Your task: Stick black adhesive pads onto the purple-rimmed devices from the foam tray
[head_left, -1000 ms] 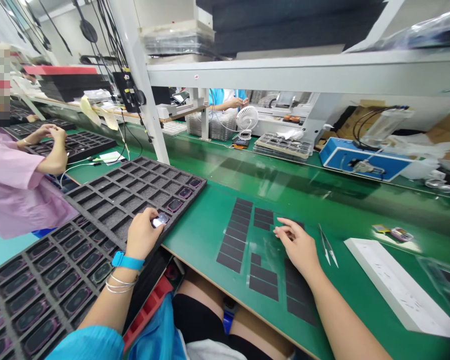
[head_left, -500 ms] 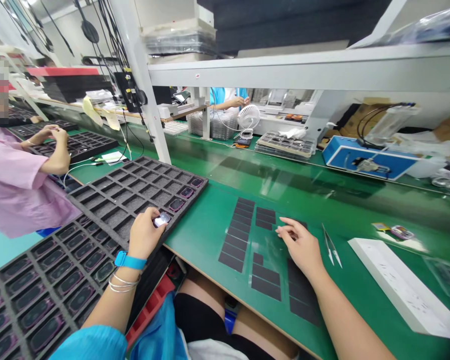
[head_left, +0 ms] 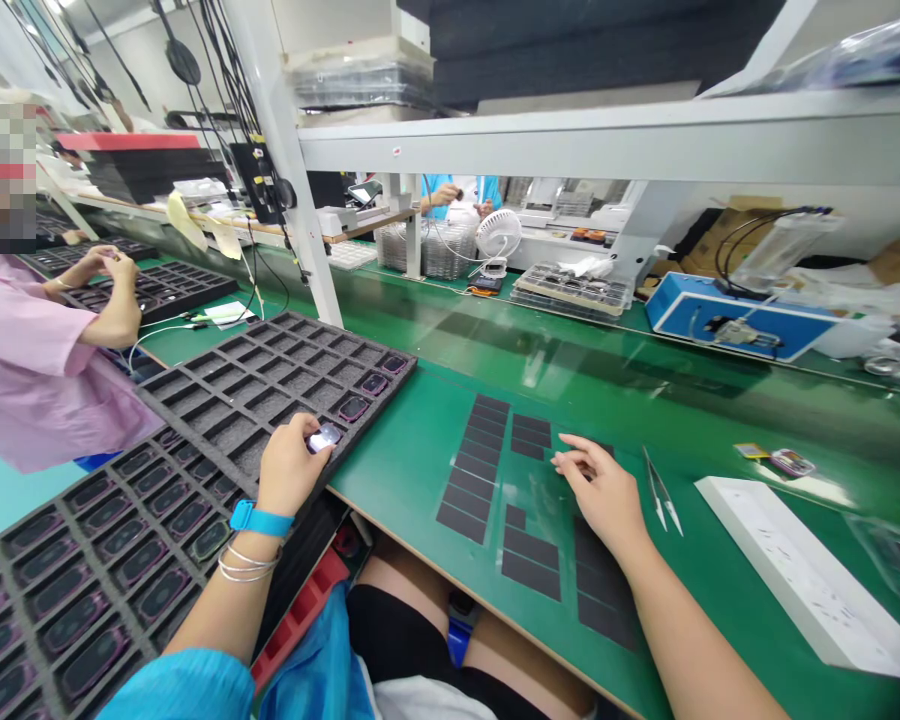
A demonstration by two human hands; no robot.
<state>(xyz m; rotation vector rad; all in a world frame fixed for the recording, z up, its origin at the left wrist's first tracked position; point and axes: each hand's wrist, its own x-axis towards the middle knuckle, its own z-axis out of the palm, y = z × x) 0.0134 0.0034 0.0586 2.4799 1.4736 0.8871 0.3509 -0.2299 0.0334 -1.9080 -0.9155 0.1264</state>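
Note:
My left hand (head_left: 289,465) pinches a small, shiny, rounded-rectangular part (head_left: 324,437) between thumb and fingers. It is over the near right edge of the upper grey foam tray (head_left: 262,395). Three dark parts with purple rims lie in that tray's right-hand pockets, among them one part (head_left: 353,408) just beyond my hand. On the right, my right hand (head_left: 596,490) hovers over or rests on a clear sheet with black rectangular pieces (head_left: 469,470); which of these I cannot tell. Its index finger is stretched out and the thumb lies apart, with nothing visible between them.
A lower foam tray (head_left: 82,560) full of purple-rimmed parts is at left. Tweezers (head_left: 661,495) and a white power strip (head_left: 802,570) lie right of my right hand. Behind are a white fan (head_left: 498,235) and a blue machine (head_left: 735,315). A co-worker in a pink sleeve (head_left: 52,350) sits at left.
My hands and the part stay where they were. Across the bench, the hands of a person in blue have moved apart, one raised with a small dark thing.

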